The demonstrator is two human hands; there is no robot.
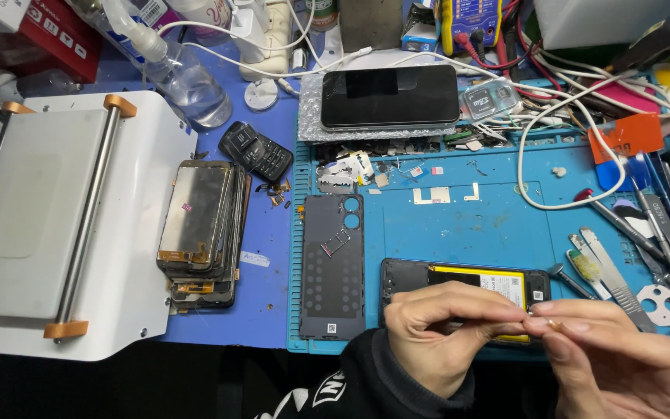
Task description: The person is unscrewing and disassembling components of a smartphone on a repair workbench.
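Head view, both hands (533,322) pinching a tiny part (554,325) fingertip to fingertip, over opened phone (459,281)

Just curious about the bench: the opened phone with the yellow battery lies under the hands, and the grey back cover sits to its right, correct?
Not quite. In the head view the back cover lies left of the opened phone, not right. The phone does lie under the hands.

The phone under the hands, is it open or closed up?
Open. The phone lies with its back off, its yellow battery showing; the grey back cover lies apart beside it on the blue mat.
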